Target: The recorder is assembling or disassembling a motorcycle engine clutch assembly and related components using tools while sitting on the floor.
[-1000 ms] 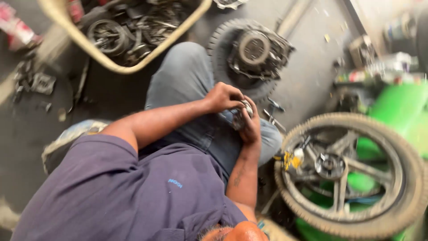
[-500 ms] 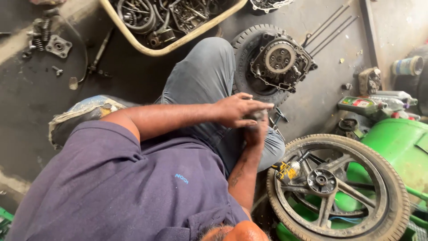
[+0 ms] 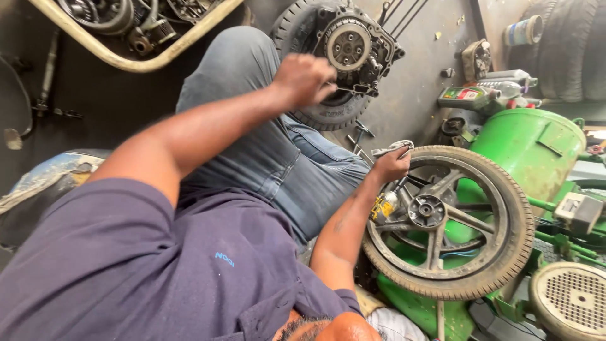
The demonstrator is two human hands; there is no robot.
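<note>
The person is wearing a short-sleeved purple shirt [image 3: 126, 271] bearing a small blue chest mark, and faded blue jeans [image 3: 265, 151] extending beyond the shirt. Both forearms are showing bare.

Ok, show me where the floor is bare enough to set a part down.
Bare floor lies between the tube frame and the person's left arm. A second patch sits between the engine and the bottles. It is crowded by the right hand: loose tools, then the wheel.
</note>
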